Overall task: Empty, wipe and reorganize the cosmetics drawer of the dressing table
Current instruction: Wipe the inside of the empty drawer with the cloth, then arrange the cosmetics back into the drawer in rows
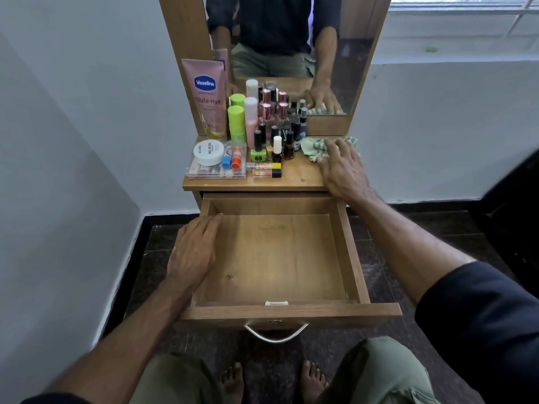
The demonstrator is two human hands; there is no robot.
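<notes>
Wooden drawer [347,252] extends toward the person; left hand [194,252] flat on its wall, right hand [342,167] spread on cloth [313,147].

The right hand [342,167] covers part of the green cloth [313,148] on the desk [294,179]. Rear nail polish bottles [274,112] overlap, labels unreadable. The mirror [344,62] cuts off at the top edge.

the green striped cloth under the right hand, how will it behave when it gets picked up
The cloth lies crumpled in soft folds, so it will probably hang limp and drape. It looks thin, likely light. The right hand rests close to the nail polish bottles, so a trailing corner might tip one.
</notes>
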